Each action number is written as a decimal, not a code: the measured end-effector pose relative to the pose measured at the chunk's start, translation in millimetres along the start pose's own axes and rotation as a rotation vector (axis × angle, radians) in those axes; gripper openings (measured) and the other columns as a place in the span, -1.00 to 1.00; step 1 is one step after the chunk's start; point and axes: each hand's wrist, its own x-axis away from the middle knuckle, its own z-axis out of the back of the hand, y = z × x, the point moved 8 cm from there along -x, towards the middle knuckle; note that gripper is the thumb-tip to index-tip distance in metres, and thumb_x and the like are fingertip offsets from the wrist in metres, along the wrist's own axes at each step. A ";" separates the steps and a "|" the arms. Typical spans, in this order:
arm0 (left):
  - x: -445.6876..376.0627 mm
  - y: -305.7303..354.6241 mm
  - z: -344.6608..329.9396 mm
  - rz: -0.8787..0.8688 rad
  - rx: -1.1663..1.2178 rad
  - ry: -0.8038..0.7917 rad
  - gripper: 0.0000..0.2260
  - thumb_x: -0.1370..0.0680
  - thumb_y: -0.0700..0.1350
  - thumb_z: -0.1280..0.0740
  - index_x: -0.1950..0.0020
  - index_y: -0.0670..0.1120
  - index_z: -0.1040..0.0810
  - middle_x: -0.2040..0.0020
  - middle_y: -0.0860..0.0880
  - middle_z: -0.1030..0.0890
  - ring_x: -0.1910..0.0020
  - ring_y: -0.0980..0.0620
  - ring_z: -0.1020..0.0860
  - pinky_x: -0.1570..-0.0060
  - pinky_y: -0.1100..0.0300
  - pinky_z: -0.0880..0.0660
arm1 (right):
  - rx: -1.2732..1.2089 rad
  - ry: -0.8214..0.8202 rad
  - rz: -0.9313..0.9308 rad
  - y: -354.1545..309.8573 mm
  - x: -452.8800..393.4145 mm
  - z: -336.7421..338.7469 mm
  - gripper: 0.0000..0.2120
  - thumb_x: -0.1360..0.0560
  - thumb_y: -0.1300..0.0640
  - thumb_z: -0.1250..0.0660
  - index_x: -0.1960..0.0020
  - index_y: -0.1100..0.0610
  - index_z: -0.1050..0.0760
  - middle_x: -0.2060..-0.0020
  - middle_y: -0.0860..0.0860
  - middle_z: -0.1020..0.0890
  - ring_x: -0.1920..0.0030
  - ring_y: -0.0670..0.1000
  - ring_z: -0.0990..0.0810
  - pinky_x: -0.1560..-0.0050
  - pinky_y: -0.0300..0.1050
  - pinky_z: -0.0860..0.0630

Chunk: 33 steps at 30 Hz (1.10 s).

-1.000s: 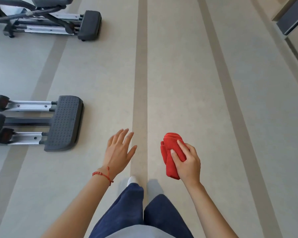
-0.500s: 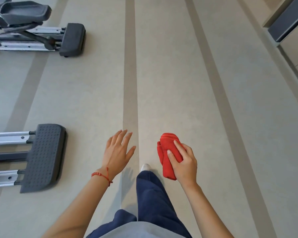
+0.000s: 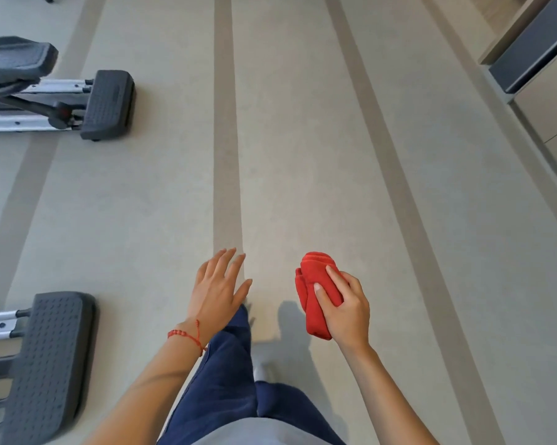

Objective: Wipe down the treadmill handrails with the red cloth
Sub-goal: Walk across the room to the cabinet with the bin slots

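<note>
The red cloth [image 3: 318, 293] is a soft, plush fabric folded into a thick wad, its layered folds showing at the top end. It stands roughly upright, tilted slightly, held above the floor right of centre.

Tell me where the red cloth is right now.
In the head view the red cloth sits low and right of centre, bunched in the right hand above the floor, with the open left hand beside it.
</note>
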 end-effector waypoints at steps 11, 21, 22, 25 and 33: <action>-215.5 -40.5 31.6 -0.094 -0.022 -0.047 -0.47 -0.54 0.16 -0.03 -0.31 -0.16 -0.46 -0.30 -0.19 -0.48 -0.25 -0.24 -0.44 -0.20 -0.15 -0.36 | -0.044 0.086 -0.127 -38.5 -174.5 -41.8 -0.61 -0.46 0.03 -0.35 -0.28 -0.03 -0.45 -0.20 -0.04 -0.47 -0.13 -0.08 -0.46 -0.15 -0.21 -0.34; -356.5 -53.3 52.4 -0.183 -0.032 -0.075 -0.49 -0.57 0.16 -0.02 -0.24 -0.17 -0.50 -0.22 -0.19 -0.54 -0.18 -0.23 -0.50 -0.10 -0.13 -0.46 | -0.019 0.160 -0.101 -74.2 -304.2 -61.8 -0.62 -0.46 0.03 -0.36 -0.26 -0.01 -0.47 -0.18 0.01 -0.50 -0.09 -0.09 -0.47 -0.11 -0.16 -0.43; -369.0 -53.4 51.7 -0.185 -0.034 -0.086 -0.45 -0.59 0.18 0.04 -0.24 -0.17 -0.50 -0.22 -0.19 -0.54 -0.18 -0.22 -0.50 -0.09 -0.12 -0.47 | -0.016 0.166 -0.102 -74.7 -317.5 -62.4 -0.62 -0.45 0.04 -0.37 -0.26 -0.01 -0.47 -0.17 0.02 -0.51 -0.09 -0.06 -0.49 -0.10 -0.17 -0.43; -410.6 -52.4 50.5 -0.194 -0.024 -0.094 -0.38 -0.61 0.20 0.16 -0.24 -0.17 -0.51 -0.22 -0.18 -0.54 -0.19 -0.21 -0.50 -0.10 -0.11 -0.47 | -0.030 0.174 -0.105 -73.3 -360.3 -64.4 -0.62 -0.44 0.07 -0.39 -0.25 0.01 -0.48 -0.16 0.02 -0.52 -0.10 -0.03 -0.52 -0.12 -0.14 -0.44; -541.5 -34.7 53.7 -0.209 -0.013 -0.100 -0.36 -0.61 0.21 0.17 -0.24 -0.19 -0.51 -0.23 -0.19 -0.53 -0.21 -0.22 -0.48 -0.12 -0.12 -0.45 | -0.005 0.163 -0.097 -69.7 -491.3 -56.8 -0.62 -0.45 0.02 -0.37 -0.26 0.00 -0.47 -0.17 0.01 -0.51 -0.11 -0.05 -0.50 -0.13 -0.12 -0.44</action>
